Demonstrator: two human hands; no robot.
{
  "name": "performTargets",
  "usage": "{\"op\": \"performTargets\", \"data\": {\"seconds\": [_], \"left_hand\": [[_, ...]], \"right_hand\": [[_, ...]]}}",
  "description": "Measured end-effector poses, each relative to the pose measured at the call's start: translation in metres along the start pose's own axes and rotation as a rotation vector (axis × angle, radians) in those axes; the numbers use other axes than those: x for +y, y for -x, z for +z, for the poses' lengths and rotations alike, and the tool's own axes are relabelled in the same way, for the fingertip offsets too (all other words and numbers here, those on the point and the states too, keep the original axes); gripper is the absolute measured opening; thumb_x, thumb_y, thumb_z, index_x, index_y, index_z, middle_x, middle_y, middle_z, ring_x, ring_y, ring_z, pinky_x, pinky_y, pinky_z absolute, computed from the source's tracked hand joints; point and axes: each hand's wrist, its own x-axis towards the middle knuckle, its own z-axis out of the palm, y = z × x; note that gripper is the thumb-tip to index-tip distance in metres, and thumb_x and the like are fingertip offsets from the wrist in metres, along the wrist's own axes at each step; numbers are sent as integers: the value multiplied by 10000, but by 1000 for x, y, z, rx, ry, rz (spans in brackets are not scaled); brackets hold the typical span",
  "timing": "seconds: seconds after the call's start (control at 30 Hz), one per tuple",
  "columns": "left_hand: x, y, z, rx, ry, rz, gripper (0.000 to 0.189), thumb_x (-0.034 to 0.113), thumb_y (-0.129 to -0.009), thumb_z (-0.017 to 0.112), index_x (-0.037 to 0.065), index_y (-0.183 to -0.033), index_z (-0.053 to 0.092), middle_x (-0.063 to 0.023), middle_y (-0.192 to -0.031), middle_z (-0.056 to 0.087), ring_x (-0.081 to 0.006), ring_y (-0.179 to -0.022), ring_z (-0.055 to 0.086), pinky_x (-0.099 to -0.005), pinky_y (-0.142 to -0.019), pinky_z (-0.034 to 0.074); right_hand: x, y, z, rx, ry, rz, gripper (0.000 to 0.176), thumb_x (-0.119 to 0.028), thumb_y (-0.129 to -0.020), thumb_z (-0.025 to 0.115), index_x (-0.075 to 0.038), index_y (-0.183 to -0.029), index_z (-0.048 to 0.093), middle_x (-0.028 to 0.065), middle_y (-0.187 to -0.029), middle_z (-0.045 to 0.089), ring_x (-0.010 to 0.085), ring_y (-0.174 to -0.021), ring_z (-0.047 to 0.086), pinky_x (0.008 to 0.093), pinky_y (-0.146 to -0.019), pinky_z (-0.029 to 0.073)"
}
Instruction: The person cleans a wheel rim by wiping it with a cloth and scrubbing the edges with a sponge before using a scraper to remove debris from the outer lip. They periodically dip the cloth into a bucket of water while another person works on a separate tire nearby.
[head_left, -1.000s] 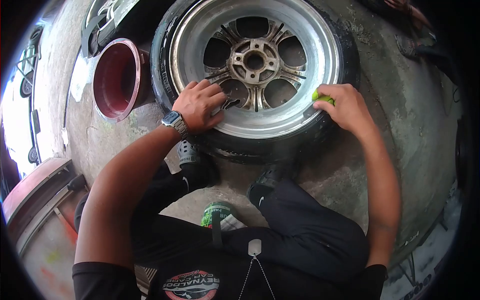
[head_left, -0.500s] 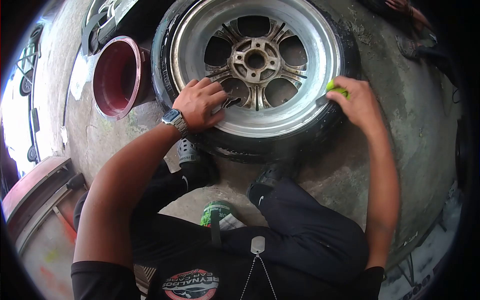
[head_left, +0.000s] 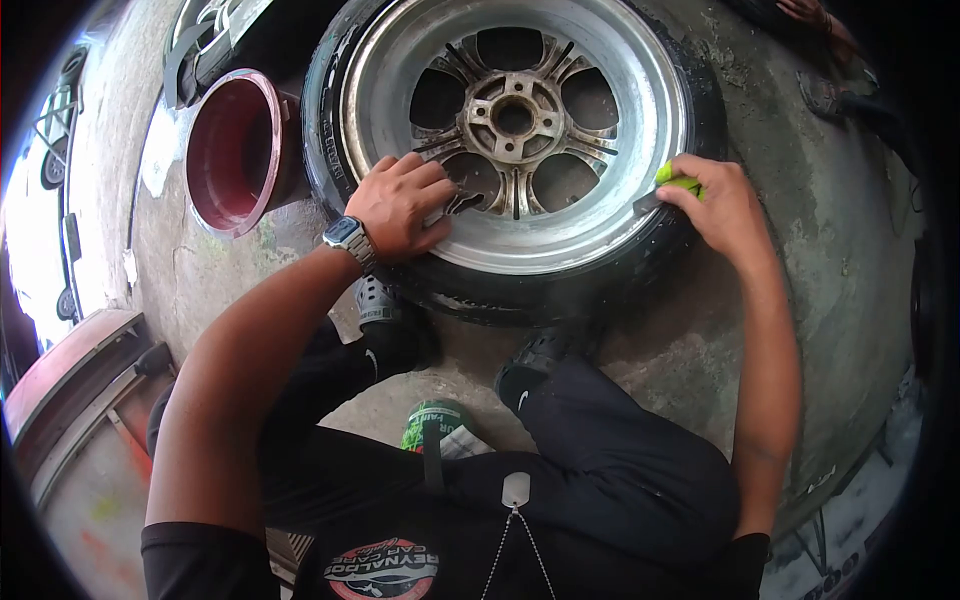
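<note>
the left hand [head_left: 400, 205] lies flat and open on the wheel [head_left: 600, 215] at about 8 o'clock from the hub. its fingers are spread on a spoke and grip nothing, and it looks set there to hold the wheel steady. the right hand [head_left: 722, 205] is pinched shut on a green pad [head_left: 678, 181], maybe a sponge, mostly hidden by the fingers. the pad presses on the shiny lip at 4 o'clock. the wheel lies face up on the floor [head_left: 850, 250], just past the person's shoes [head_left: 378, 305], so both hands reach it. a red bucket [head_left: 235, 150] stands at 9 o'clock, right beside the tyre [head_left: 520, 295].
</note>
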Motion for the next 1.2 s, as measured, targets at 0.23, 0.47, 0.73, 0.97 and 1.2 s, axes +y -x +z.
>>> {"op": "performTargets", "data": {"seconds": [0.23,0.47,0.73,0.97,1.2], "left_hand": [[1,-2,-2,6,-5,-3,383,258,-772,793,124,-1121,706,-46,-1098,662,-261,-1088,606,-416,-913,463],[0,-2,-1,9,-24,8,403,261,-767,804,132,-1135,703,-40,-1097,660,-256,-1096,608,-413,-927,469],[-2,-2,2,13,-27,15,357,318,-817,777,152,-1112,664,-36,-1096,635,-260,-1087,600,-425,-920,474],[-2,-1,1,13,-25,8,386,289,-787,793,148,-1129,682,-34,-1105,646,-256,-1082,602,-415,-920,474],[-4,0,4,48,-18,24,356,326,-812,762,151,-1106,664,-33,-1080,637,-256,-1077,605,-420,-909,480]], "right_hand": [[-9,-1,7,-20,25,-116,218,-242,-884,798,-67,-996,731,172,-885,735,373,-841,728,450,-741,541],[-20,8,12,-109,148,-140,206,-217,-965,707,-83,-1110,649,191,-971,722,424,-955,697,508,-802,537],[-30,13,18,-131,153,-147,198,-206,-955,717,-77,-1081,634,211,-918,712,453,-928,689,515,-785,533],[-29,6,8,-183,47,30,181,-194,-926,746,-70,-1042,685,226,-866,699,445,-884,697,493,-771,539],[-22,11,13,-114,-99,68,212,-148,-901,765,-15,-1046,685,213,-761,689,333,-717,737,408,-669,533]]}}
